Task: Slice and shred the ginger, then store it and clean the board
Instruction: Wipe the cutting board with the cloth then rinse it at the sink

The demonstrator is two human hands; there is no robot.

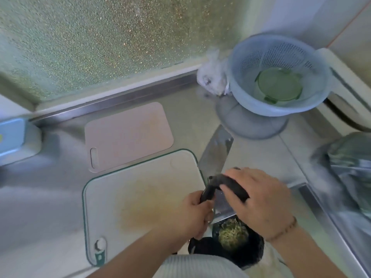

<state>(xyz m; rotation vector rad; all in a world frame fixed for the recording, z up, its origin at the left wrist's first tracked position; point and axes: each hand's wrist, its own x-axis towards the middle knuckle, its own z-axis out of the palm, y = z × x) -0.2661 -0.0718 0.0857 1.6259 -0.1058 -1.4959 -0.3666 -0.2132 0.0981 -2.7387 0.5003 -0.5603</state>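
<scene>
Lower centre: both hands meet over a black bag
Left hand [195, 212]: grips the black bag [232, 185]
Right hand [259, 199]: fingers curled over the bag
Shredded ginger [232, 235]: inside the bag's mouth, bottom centre
White board [140, 199]: on the surface [40, 207], stained yellow, left of hands
Cleaver [217, 153]: beside the board, centre right

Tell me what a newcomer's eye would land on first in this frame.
Probably the two hands low in the centre: the left hand and right hand both grip a black bag, with shredded ginger showing in its dark opening below. Next, the cleaver lying beside the stained white cutting board, and the blue colander far right.
</scene>
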